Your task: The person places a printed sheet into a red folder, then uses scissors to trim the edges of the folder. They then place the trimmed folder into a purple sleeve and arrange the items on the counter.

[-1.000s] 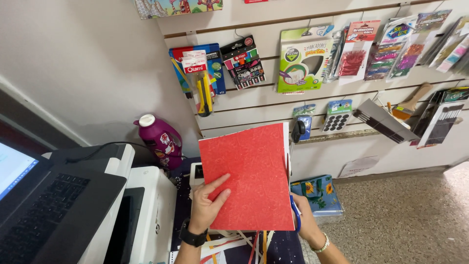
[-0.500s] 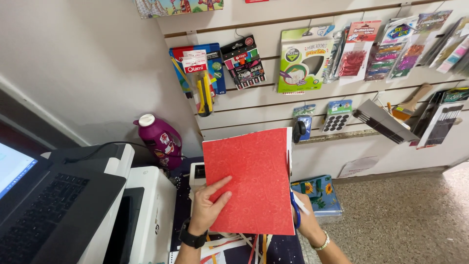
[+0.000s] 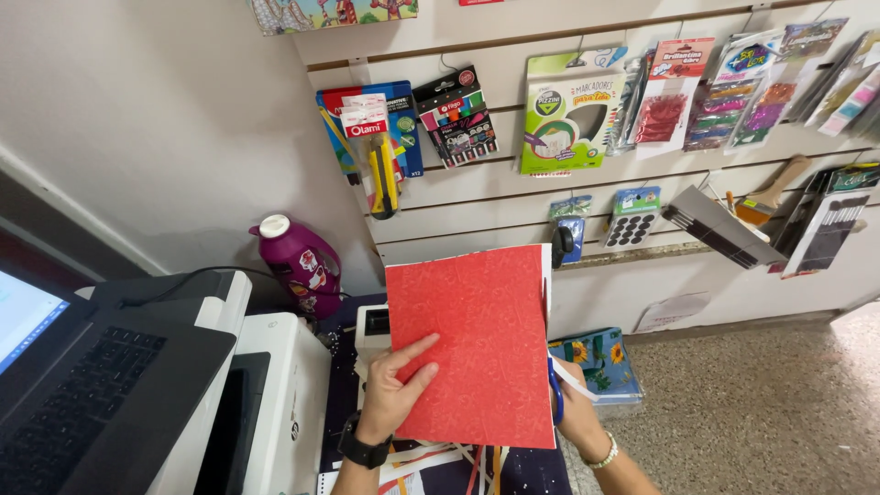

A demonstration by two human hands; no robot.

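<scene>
I hold a red textured sheet (image 3: 477, 339) upright in front of me, with a white sheet edge showing behind its right side. My left hand (image 3: 396, 392), wearing a black watch, pinches the sheet's lower left edge, thumb on the front. My right hand (image 3: 577, 417), with a bracelet at the wrist, is mostly hidden behind the sheet's lower right edge and grips blue-handled scissors (image 3: 555, 392) there. Thin paper strips (image 3: 477, 460) lie below the sheet on a dark surface.
A white printer (image 3: 275, 403) and an open laptop (image 3: 82, 385) stand at the left. A purple bottle (image 3: 298, 261) sits by the wall. Packaged stationery hangs on a slat wall (image 3: 513, 197). A sunflower-print box (image 3: 600, 362) lies on the speckled floor.
The red sheet has shifted slightly down and left in my hands. My grip on it and on the scissors is unchanged.
</scene>
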